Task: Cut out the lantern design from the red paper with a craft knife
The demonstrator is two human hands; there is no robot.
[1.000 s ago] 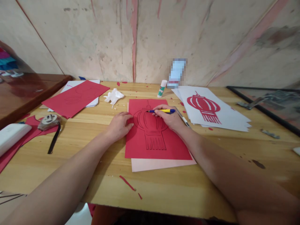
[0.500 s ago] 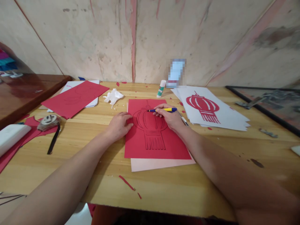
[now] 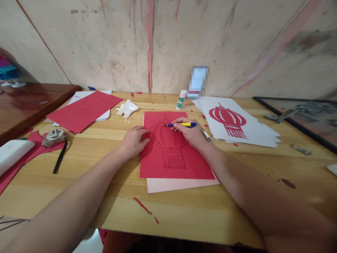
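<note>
A red sheet of paper point(image 3: 151, 168) with a lantern outline drawn in dark lines lies before me on a pale pink sheet point(image 3: 168, 185). Pinched in my right hand point(image 3: 188, 131) is a yellow and blue pen point(image 3: 184, 124), its tip at the upper part of the lantern. My left hand point(image 3: 134, 140) rests at the sheet's left edge, fingers apart and stretched onto the paper. Another pen point(image 3: 206, 133), white and grey, lies partly hidden behind my right hand.
A glue stick point(image 3: 181, 99) stands behind the sheet, near crumpled tissue point(image 3: 128, 109). White sheets with a red paper lantern point(image 3: 228, 119) lie at right. At left are another red sheet point(image 3: 84, 110), a tape measure point(image 3: 55, 137) and a white case point(image 3: 15, 154). Red scraps point(image 3: 142, 205) lie in front.
The pen in my right hand shifts very slightly and its back end tilts a little, with the tip staying near the lantern's top. My left hand keeps its place.
</note>
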